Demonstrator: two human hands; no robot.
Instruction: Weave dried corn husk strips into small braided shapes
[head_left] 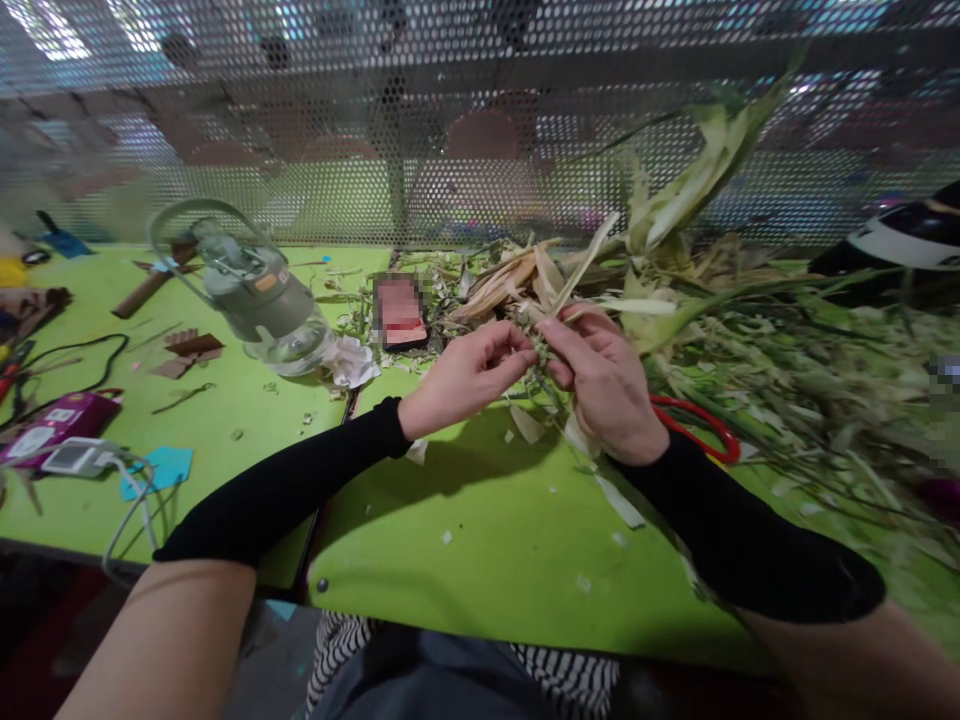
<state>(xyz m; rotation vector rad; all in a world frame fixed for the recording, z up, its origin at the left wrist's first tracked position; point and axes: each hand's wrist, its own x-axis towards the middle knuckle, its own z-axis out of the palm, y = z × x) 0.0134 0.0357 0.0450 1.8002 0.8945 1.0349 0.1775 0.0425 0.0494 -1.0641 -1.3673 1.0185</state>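
Observation:
My left hand (pixel 476 372) and my right hand (pixel 604 385) meet above the green table, close in front of a heap of dried corn husks (pixel 517 275). Between their fingertips is a small bundle of pale green husk strips (pixel 541 352), pinched from both sides; its exact shape is partly hidden by the fingers. Long pale strips hang below my right hand, one ending in a wide husk strip (pixel 619 500). Beside my right wrist lies a red loop handle (pixel 705 425), perhaps of scissors, with the rest covered.
A clear bottle with a grey-green lid (pixel 262 290) stands at left, near crumpled paper (pixel 351 362) and a blurred phone-like object (pixel 400 312). A purple device with cables (pixel 64 425) lies far left. Shredded husks (pixel 795 400) cover the right side. A perforated metal screen (pixel 450 130) closes the back.

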